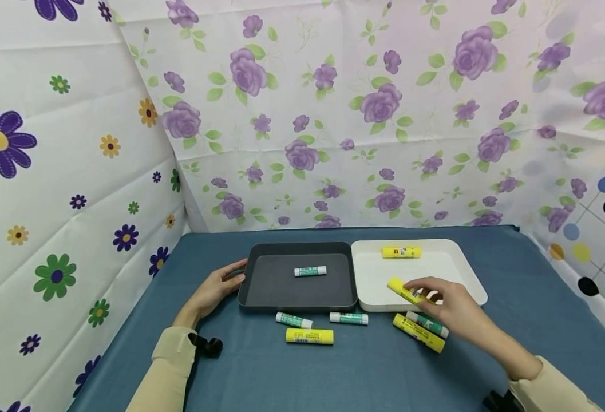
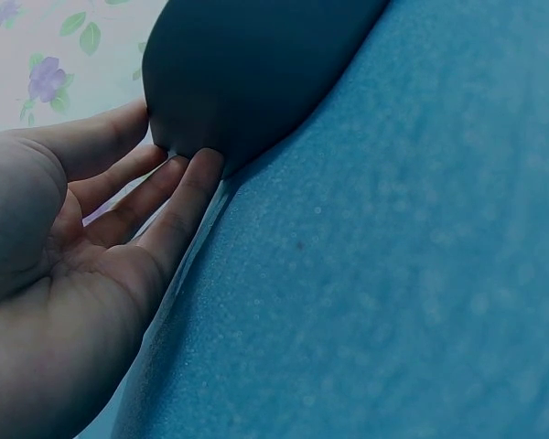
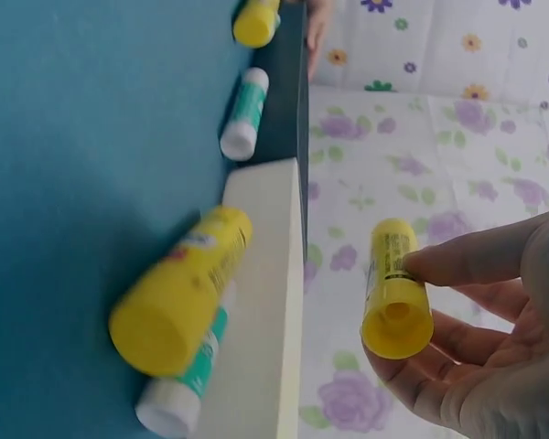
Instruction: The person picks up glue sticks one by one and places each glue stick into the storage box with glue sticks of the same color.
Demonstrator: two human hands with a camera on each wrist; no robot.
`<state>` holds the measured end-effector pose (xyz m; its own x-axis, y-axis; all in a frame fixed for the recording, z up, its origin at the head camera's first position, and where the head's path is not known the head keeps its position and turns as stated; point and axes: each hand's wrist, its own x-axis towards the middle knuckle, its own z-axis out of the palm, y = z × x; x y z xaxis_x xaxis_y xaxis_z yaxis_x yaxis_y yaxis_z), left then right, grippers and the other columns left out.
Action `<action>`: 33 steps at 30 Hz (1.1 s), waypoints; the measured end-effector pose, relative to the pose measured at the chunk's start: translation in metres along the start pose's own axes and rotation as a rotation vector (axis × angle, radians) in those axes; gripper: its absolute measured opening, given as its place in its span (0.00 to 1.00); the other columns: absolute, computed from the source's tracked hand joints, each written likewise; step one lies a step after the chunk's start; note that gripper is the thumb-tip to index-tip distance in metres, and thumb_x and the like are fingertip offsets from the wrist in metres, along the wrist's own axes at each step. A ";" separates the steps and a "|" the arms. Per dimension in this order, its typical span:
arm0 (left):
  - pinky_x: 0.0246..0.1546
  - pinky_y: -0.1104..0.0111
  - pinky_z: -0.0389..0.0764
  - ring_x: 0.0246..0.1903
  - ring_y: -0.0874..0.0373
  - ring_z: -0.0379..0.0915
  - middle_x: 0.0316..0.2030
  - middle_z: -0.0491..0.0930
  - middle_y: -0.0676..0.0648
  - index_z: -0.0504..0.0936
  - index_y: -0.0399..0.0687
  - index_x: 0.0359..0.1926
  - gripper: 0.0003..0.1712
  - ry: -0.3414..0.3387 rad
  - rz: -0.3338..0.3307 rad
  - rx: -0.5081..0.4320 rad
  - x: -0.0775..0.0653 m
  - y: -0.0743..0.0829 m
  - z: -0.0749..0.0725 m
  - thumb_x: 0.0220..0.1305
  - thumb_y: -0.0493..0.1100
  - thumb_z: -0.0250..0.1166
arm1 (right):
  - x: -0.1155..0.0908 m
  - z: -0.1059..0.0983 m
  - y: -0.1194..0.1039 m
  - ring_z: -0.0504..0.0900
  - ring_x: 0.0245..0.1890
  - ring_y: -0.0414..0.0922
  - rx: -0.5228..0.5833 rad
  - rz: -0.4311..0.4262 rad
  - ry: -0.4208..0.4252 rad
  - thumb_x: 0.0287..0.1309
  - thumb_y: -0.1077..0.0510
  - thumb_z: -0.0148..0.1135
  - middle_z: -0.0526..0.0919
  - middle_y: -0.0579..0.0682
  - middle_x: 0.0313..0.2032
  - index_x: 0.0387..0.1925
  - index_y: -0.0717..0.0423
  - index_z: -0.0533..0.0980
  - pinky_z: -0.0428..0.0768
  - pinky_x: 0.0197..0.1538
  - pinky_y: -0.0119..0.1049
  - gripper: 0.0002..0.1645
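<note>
Head view: our right hand (image 1: 454, 309) pinched a yellow glue stick (image 1: 403, 290) over the white tray (image 1: 454, 274). Our left hand (image 1: 213, 292) just touched the charcoal tray (image 1: 273, 286), fingers straightish.

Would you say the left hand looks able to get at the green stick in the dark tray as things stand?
Probably yes: the left hand touches the left edge of the dark tray, the green stick lies inside, and the way in from above looks free.
</note>
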<state>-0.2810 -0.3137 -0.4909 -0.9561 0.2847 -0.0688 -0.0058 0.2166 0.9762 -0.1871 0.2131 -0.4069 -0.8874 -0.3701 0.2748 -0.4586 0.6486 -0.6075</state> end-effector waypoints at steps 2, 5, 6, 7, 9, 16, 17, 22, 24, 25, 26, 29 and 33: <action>0.67 0.54 0.67 0.69 0.46 0.59 0.74 0.56 0.44 0.58 0.50 0.76 0.33 -0.004 0.003 0.001 0.000 0.000 0.000 0.75 0.43 0.56 | 0.003 -0.003 0.003 0.81 0.37 0.41 0.006 0.013 -0.003 0.56 0.70 0.68 0.84 0.47 0.46 0.52 0.50 0.81 0.82 0.38 0.33 0.23; 0.67 0.54 0.66 0.69 0.46 0.59 0.74 0.56 0.44 0.58 0.51 0.76 0.33 -0.004 0.001 -0.001 0.000 0.000 0.000 0.75 0.43 0.56 | 0.006 -0.007 0.007 0.81 0.39 0.44 0.017 0.027 -0.012 0.56 0.70 0.67 0.84 0.47 0.45 0.52 0.51 0.81 0.83 0.39 0.33 0.22; 0.68 0.54 0.65 0.69 0.46 0.58 0.74 0.55 0.44 0.58 0.51 0.76 0.33 -0.004 0.001 0.001 0.000 0.000 0.000 0.75 0.43 0.56 | 0.007 -0.007 0.008 0.81 0.39 0.44 0.022 0.030 -0.016 0.57 0.69 0.67 0.84 0.47 0.45 0.52 0.51 0.81 0.83 0.39 0.34 0.22; 0.68 0.53 0.65 0.70 0.46 0.58 0.74 0.55 0.44 0.58 0.51 0.76 0.33 -0.004 0.002 0.001 0.000 0.000 0.000 0.75 0.43 0.56 | 0.007 -0.008 0.010 0.81 0.39 0.45 0.027 0.030 -0.020 0.57 0.69 0.67 0.84 0.48 0.45 0.52 0.51 0.81 0.84 0.40 0.34 0.22; 0.68 0.52 0.64 0.70 0.46 0.58 0.74 0.55 0.45 0.58 0.51 0.76 0.32 -0.004 0.001 -0.001 0.000 0.000 0.001 0.75 0.44 0.56 | 0.010 -0.010 0.013 0.81 0.40 0.45 0.038 0.027 -0.027 0.58 0.68 0.67 0.84 0.48 0.46 0.53 0.51 0.80 0.84 0.40 0.35 0.21; 0.69 0.50 0.61 0.70 0.45 0.57 0.74 0.54 0.44 0.59 0.52 0.75 0.32 -0.010 0.005 -0.008 0.000 -0.002 0.000 0.74 0.45 0.56 | 0.020 -0.023 0.025 0.79 0.44 0.47 0.057 0.005 -0.049 0.61 0.66 0.65 0.82 0.52 0.50 0.56 0.53 0.79 0.84 0.42 0.34 0.21; 0.69 0.50 0.62 0.70 0.45 0.57 0.74 0.54 0.44 0.59 0.52 0.75 0.32 -0.008 0.003 -0.009 0.000 -0.001 0.000 0.74 0.45 0.57 | 0.022 -0.026 0.026 0.79 0.44 0.47 0.049 0.006 -0.049 0.61 0.66 0.65 0.82 0.53 0.51 0.56 0.53 0.79 0.84 0.42 0.34 0.21; 0.69 0.51 0.62 0.70 0.47 0.58 0.74 0.55 0.46 0.60 0.52 0.75 0.32 0.004 -0.007 -0.009 0.000 -0.001 0.000 0.74 0.45 0.57 | 0.032 -0.039 0.033 0.78 0.45 0.49 -0.003 0.009 -0.047 0.61 0.67 0.64 0.81 0.55 0.51 0.56 0.55 0.79 0.84 0.42 0.34 0.21; 0.69 0.51 0.62 0.70 0.47 0.58 0.74 0.56 0.46 0.60 0.52 0.75 0.32 0.009 -0.005 -0.006 0.000 -0.001 0.000 0.74 0.44 0.57 | 0.038 -0.044 0.037 0.78 0.45 0.49 -0.014 0.005 -0.051 0.62 0.67 0.64 0.81 0.55 0.51 0.56 0.55 0.78 0.84 0.43 0.35 0.21; 0.69 0.51 0.63 0.70 0.47 0.58 0.74 0.56 0.46 0.59 0.51 0.75 0.32 0.008 -0.001 -0.002 0.000 -0.001 0.000 0.74 0.44 0.57 | 0.040 -0.046 0.039 0.79 0.45 0.49 -0.019 0.002 -0.055 0.62 0.67 0.64 0.81 0.55 0.50 0.56 0.55 0.78 0.83 0.43 0.35 0.21; 0.69 0.51 0.63 0.70 0.47 0.58 0.74 0.56 0.46 0.59 0.51 0.75 0.32 0.009 0.001 -0.003 0.000 -0.001 0.000 0.74 0.44 0.57 | 0.043 -0.047 0.041 0.79 0.45 0.49 -0.022 0.001 -0.060 0.62 0.67 0.63 0.81 0.55 0.50 0.57 0.55 0.78 0.83 0.43 0.35 0.21; 0.68 0.52 0.64 0.70 0.47 0.58 0.74 0.55 0.46 0.59 0.51 0.75 0.33 0.009 0.001 -0.001 0.001 -0.002 -0.001 0.74 0.45 0.57 | 0.050 -0.051 0.048 0.79 0.44 0.49 -0.037 -0.005 -0.074 0.62 0.68 0.63 0.82 0.55 0.51 0.57 0.55 0.78 0.83 0.43 0.33 0.22; 0.68 0.52 0.65 0.70 0.47 0.58 0.74 0.55 0.46 0.59 0.52 0.75 0.33 0.011 -0.008 -0.001 0.001 -0.001 0.000 0.74 0.45 0.58 | 0.059 -0.054 0.057 0.80 0.44 0.49 -0.050 -0.023 -0.101 0.61 0.69 0.63 0.82 0.55 0.50 0.57 0.57 0.78 0.83 0.43 0.33 0.22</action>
<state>-0.2820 -0.3142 -0.4921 -0.9591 0.2732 -0.0745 -0.0136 0.2181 0.9758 -0.2684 0.2641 -0.3846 -0.8687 -0.4486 0.2101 -0.4826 0.6707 -0.5632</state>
